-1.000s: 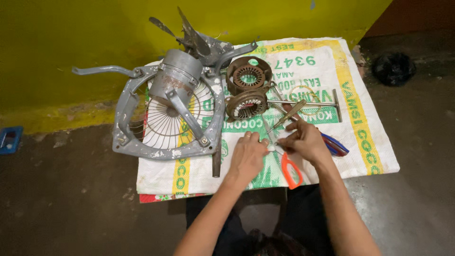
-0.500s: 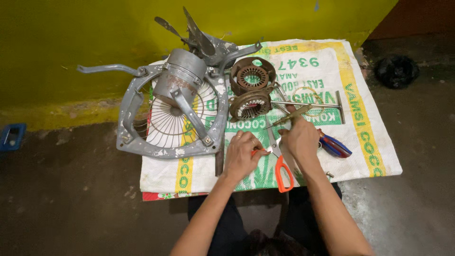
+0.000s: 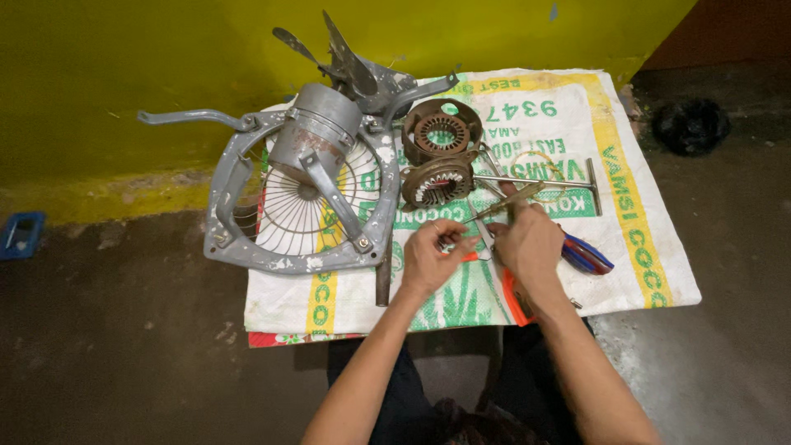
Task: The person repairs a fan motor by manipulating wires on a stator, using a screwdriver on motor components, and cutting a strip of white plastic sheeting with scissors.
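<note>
My right hand grips a thin grey metal tool that slants up to the right above the sack. My left hand is just left of it. Its fingertips are pinched together near the tool's lower end, on something too small to identify. Orange-handled pliers lie under my hands, partly hidden. Two rusty brown stator rings sit just beyond my hands. Blue-and-red handled pliers lie right of my right hand.
A grey exhaust fan frame with its wire guard and motor housing lies at the left, fan blades behind it. All rest on a white woven sack. A T-handle tool, a metal rod, a black lump, yellow wall.
My left hand has moved up a little and closer to my right hand. The right hand keeps its hold on the metal tool. The view has shifted slightly.
</note>
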